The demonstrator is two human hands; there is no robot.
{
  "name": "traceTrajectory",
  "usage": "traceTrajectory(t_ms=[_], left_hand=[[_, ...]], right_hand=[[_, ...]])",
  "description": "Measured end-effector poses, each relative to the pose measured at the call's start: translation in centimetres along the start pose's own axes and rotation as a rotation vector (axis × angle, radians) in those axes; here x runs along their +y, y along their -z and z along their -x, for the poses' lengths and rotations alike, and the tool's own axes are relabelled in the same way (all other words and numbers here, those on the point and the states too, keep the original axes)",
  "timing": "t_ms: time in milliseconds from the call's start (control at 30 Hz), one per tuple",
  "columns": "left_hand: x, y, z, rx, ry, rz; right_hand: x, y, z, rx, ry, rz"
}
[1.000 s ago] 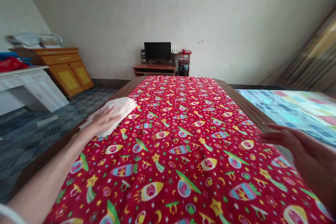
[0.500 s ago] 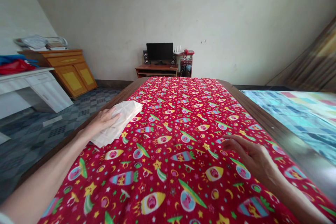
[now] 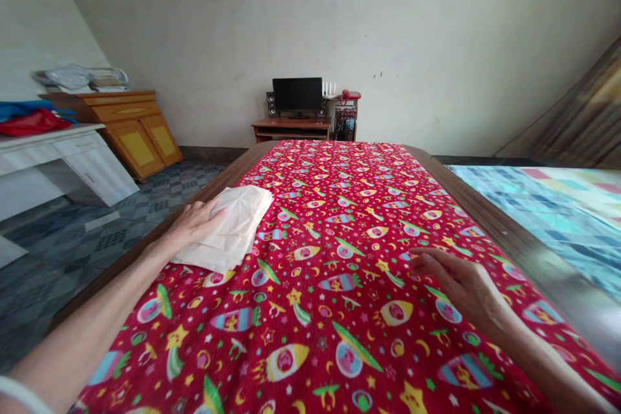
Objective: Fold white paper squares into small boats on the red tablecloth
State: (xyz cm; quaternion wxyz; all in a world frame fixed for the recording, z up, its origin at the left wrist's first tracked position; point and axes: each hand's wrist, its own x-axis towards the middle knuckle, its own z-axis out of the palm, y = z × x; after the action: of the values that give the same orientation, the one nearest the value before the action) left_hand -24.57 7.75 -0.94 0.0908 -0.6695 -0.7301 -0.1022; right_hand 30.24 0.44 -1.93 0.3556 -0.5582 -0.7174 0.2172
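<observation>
A red blanket (image 3: 339,220) printed with rockets, stars and moons covers a long wooden surface ahead of me. My left hand (image 3: 196,223) lies flat, fingers stretched, on a folded white cloth (image 3: 237,229) at the blanket's left edge. My right hand (image 3: 460,284) rests palm down on the blanket at the right, fingers loosely spread and holding nothing.
A brown wooden rim (image 3: 490,213) borders the blanket. A pale blue patterned bed cover (image 3: 543,207) lies to the right. A white desk (image 3: 58,155) and orange cabinet (image 3: 136,129) stand left over a tiled floor. A small desk with a monitor (image 3: 297,94) stands at the far wall.
My right hand came in from the right edge and settled flat on the blanket. My left hand slid the white cloth slightly inward on the blanket.
</observation>
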Motion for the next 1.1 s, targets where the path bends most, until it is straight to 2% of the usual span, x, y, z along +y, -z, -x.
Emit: traceTrajectory(t_ms=[100, 267, 400, 500, 600, 767, 933, 1100], left_hand=[[0.9, 0.3, 0.3, -0.054, -0.050, -0.009], [2.8, 1.1, 1.0, -0.007, -0.080, 0.012], [4.6, 0.5, 1.9, -0.071, -0.227, 0.101], [5.4, -0.2, 2.5, -0.090, -0.270, 0.162], [5.5, -0.1, 2.5, -0.081, -0.265, 0.222], [5.5, 1.3, 2.4, -0.108, -0.255, 0.309], [5.9, 2.3, 2.5, -0.089, -0.156, 0.322], [6.2, 2.6, 2.6, 0.000, -0.034, 0.298]], right_hand=[[-0.6, 0.0, 0.0, -0.014, 0.009, 0.032], [-1.1, -0.1, 0.2, -0.014, 0.028, 0.041], [-0.7, -0.1, 0.3, -0.010, 0.008, 0.019], [-0.2, -0.3, 0.3, -0.024, -0.007, -0.021], [-0.1, -0.4, 0.3, -0.034, -0.004, -0.045], [-0.7, -0.3, 0.4, -0.038, 0.013, -0.030], [-0.6, -0.4, 0.4, -0.062, 0.021, -0.069], [-0.2, -0.6, 0.4, -0.053, 0.017, -0.060]])
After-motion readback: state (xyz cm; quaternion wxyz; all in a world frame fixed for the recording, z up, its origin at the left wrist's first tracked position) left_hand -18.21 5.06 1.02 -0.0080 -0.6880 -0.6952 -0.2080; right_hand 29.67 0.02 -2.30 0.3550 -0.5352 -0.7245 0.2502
